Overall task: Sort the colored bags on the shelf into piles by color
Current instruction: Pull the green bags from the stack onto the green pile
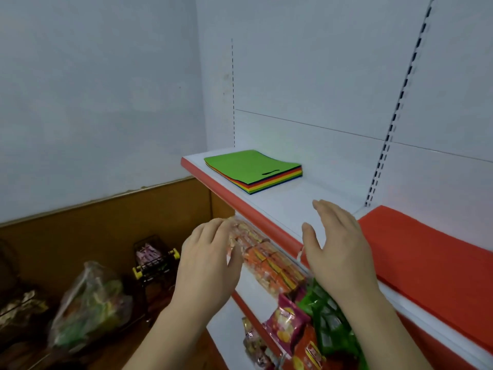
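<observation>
A flat stack of colored bags (253,170) lies at the far left end of the white shelf (282,206); a green bag is on top, with red, orange, yellow and blue edges showing beneath. A red bag (426,252) lies flat on the shelf at the right. My right hand (336,241) hovers over the shelf's front edge between the two, fingers straight and empty. My left hand (208,260) hangs in front of and below the shelf edge, fingers relaxed, holding nothing.
The shelf has a red front lip (240,201) and a white back panel with slotted uprights (394,116). Snack packets (269,260) fill the lower shelf. On the floor at left stand a small black cart (154,260) and a plastic bag (90,305).
</observation>
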The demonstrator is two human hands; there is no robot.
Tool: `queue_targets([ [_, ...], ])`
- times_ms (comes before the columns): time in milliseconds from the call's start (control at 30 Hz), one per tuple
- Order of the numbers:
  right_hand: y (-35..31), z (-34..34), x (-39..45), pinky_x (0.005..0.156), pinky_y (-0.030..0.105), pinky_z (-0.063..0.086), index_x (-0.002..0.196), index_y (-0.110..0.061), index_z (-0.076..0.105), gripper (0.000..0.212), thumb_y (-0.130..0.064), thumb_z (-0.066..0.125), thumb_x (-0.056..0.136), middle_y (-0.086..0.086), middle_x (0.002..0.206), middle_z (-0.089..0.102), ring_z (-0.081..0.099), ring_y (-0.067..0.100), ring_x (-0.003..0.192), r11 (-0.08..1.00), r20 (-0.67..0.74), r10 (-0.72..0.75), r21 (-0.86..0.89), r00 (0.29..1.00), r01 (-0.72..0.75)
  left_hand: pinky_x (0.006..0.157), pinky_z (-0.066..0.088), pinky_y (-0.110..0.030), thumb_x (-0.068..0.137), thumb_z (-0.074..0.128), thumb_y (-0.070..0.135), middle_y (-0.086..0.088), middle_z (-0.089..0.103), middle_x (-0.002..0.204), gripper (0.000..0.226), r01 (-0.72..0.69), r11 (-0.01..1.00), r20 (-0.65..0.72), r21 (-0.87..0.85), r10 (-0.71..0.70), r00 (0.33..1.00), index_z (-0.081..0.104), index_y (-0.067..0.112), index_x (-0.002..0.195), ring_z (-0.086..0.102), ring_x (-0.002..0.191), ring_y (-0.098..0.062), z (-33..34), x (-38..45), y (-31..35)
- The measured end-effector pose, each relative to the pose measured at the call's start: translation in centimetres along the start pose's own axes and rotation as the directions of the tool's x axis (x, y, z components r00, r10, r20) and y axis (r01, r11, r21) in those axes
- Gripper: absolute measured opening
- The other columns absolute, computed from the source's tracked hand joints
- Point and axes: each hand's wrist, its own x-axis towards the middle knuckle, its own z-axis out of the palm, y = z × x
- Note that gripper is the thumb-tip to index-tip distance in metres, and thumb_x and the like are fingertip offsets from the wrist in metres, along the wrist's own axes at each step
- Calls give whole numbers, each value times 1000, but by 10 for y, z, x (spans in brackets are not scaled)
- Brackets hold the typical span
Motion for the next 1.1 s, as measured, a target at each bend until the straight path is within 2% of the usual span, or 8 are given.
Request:
queue_targets([
  [133,-22,52,41,105,33,37,135,-11,54,44,-24,59,93,6,134,56,45,22,127,1000,9,-3,-25,1000,3,103,42,-36,89,64,31,3,58,131,47,-30,1000,-17,7,30,999,55,17,134,52,123,-20,18,45,-55],
  [333,-52,122,90,105,30,33,136,-14,54,45,-27,58,93,3,136,54,41,19,129,986,-16,108,-126,994,-110,101,47,-40,89,63,28,-1,60,128,47,-141,987,8,-70,142,990,56,12,132,54,120,-23,54,124,-140],
  [433,-66,149,110,107,29,31,138,-15,52,46,-29,55,95,1,139,52,39,18,131,966,-37,190,-171,981,-193,102,46,-41,92,55,34,-1,59,130,47,-194,976,24,-95,197,980,56,12,133,52,122,-22,67,164,-174],
  [533,-73,173,124,103,32,37,130,-8,59,42,-27,56,92,8,128,61,49,24,122,960,-128,196,-178,972,-217,100,46,-40,89,45,37,-4,61,126,50,-259,961,19,-101,262,965,58,10,129,55,118,-24,84,205,-203],
  [600,-74,186,132,102,33,39,128,-7,61,41,-24,58,90,8,126,62,51,25,120,944,-148,216,-219,965,-245,95,48,-40,87,44,35,-7,64,121,50,-304,946,4,-114,306,952,61,7,125,58,113,-26,99,229,-215],
  [733,-68,208,159,107,30,31,136,-16,54,45,-29,57,93,0,139,53,40,17,131,890,-147,345,-263,927,-373,90,50,-41,87,43,35,-7,64,119,49,-331,929,10,-165,337,941,62,8,123,59,109,-29,136,274,-228],
  [833,-59,225,181,106,30,32,134,-16,55,44,-29,59,92,1,137,54,42,19,130,883,-191,350,-258,917,-391,89,50,-42,87,39,39,-7,64,117,52,-358,919,25,-163,367,930,63,7,121,59,107,-30,168,307,-231],
  [1100,-42,264,229,105,31,33,133,-12,55,45,-31,59,93,6,135,55,45,25,125,803,-192,471,-311,861,-509,82,52,-44,84,37,46,-11,66,110,57,-386,909,111,-159,405,908,65,7,115,60,100,-35,230,386,-237],
])
